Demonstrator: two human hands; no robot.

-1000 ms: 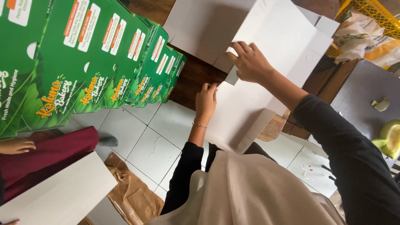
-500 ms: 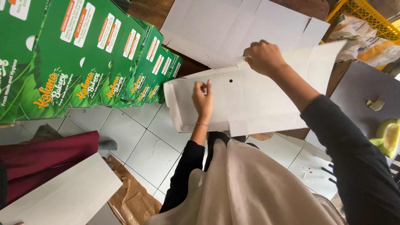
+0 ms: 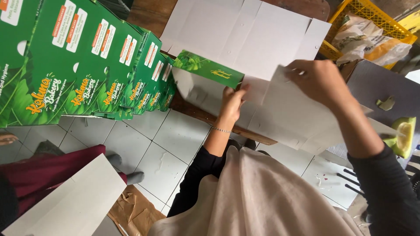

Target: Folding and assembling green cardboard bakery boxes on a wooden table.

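Left hand (image 3: 231, 101) fingertips tucked behind white carton blank (image 3: 288, 116), out of sight. Right hand (image 3: 318, 81) motion-blurred. Green boxes (image 3: 78, 65) cut off at left and top edges. Yellow crate (image 3: 372, 17) clipped by top edge; contents unclear.

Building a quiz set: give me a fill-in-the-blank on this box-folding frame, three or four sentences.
1. Both hands, left hand and right hand, hold a flat box blank whose inner side is ____ in colour.
2. The folded-over flap shows a printed side coloured ____.
3. The row of folded boxes stands on the ____ side of the view.
4. The crate at the top right is ____.

Missing words: white; green; left; yellow
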